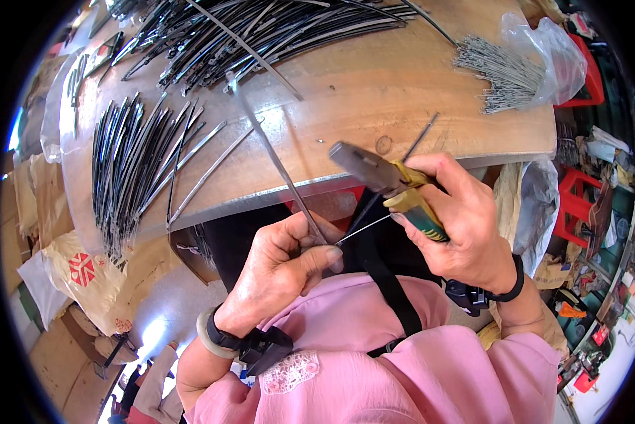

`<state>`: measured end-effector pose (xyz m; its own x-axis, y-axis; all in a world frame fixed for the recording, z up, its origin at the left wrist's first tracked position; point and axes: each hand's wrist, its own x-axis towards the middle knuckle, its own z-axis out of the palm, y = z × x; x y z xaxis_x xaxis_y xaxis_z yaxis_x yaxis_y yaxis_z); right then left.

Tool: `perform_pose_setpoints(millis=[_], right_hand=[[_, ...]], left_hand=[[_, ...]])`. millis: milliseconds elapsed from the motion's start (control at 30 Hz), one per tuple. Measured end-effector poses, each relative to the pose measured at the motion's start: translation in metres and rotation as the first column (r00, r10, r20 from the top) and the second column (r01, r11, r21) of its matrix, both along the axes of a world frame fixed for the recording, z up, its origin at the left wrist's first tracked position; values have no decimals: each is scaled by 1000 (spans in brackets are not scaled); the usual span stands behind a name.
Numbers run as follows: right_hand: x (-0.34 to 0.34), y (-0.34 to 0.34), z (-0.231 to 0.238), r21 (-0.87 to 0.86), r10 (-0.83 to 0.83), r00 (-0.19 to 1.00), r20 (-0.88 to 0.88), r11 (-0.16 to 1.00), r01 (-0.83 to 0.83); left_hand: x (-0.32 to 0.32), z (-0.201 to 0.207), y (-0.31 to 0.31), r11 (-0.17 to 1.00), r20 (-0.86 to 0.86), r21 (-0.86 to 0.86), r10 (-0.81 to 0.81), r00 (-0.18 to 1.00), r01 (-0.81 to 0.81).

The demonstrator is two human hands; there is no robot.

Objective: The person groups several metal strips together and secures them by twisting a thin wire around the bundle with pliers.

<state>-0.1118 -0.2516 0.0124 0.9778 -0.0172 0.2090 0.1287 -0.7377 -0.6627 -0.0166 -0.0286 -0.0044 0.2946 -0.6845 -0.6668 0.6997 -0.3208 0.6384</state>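
My left hand [282, 265] is closed, thumb and fingers pinching a long, thin metal strip [275, 159] that slants up and left over the table. From the same fingertips a thin wire [363, 230] runs toward my right hand. My right hand [462, 219] is wrapped round the yellow and green handles of a pair of pliers [370, 169], whose jaws point up and left, apart from the strip. Behind the pliers passes a dark thin rod [422, 134]; whether a hand holds it is hidden.
On the wooden table [346, 99] lie a big heap of dark metal strips [261, 35], a smaller bundle of strips [130, 159] at left, and a bundle of thin wires [498, 74] in a clear plastic bag at right. Red stools [572, 205] stand beyond its right edge.
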Motion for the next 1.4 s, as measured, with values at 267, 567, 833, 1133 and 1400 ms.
perform_pose_setpoints(millis=[267,567,833,1133,1400], right_hand=[[13,-15,3,-211,130,991,20,970,-123],[13,-12,-3,-122,173,983,62,979,-164],[21,-1,-9,-98,227,966,123,971,-216],[9,-13,-9,14,34,998,-50,999,-33],[8,1,8,175,222,944,-245,968,-182]], left_hand=[[-10,-1,0,1000,42,-18,15,999,-14],[34,8,9,931,291,-165,-269,918,325],[21,22,-24,991,-111,30,-128,986,132],[-6,-6,0,904,-221,-98,388,895,-416],[-10,10,7,897,226,-205,432,873,-391]])
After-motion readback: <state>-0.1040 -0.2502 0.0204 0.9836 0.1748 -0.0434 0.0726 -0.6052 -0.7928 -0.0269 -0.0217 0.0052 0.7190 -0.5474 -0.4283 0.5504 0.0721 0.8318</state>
